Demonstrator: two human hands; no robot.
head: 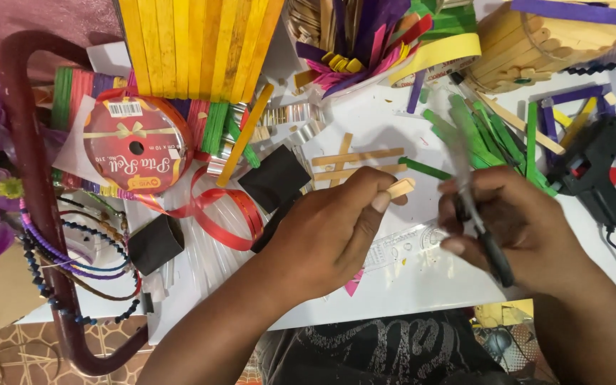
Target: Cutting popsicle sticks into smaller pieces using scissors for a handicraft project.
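My left hand (329, 232) pinches a short piece of plain wooden craft stick (401, 187) between thumb and fingers. My right hand (515, 228) grips a pair of black-handled scissors (497, 257); the blades are blurred and point up toward the green sticks (479, 132). The stick piece sits just left of the scissors. Both hands hover over a white work surface (422, 278).
Plain sticks (354, 162) lie crossed behind my left hand. A red ribbon roll (135, 146) and loose red ribbon (229, 214) lie left. A black glue gun (597, 171) is at the right. Yellow stick panel (194, 46), a cup of coloured sticks (365, 43), beads (80, 249).
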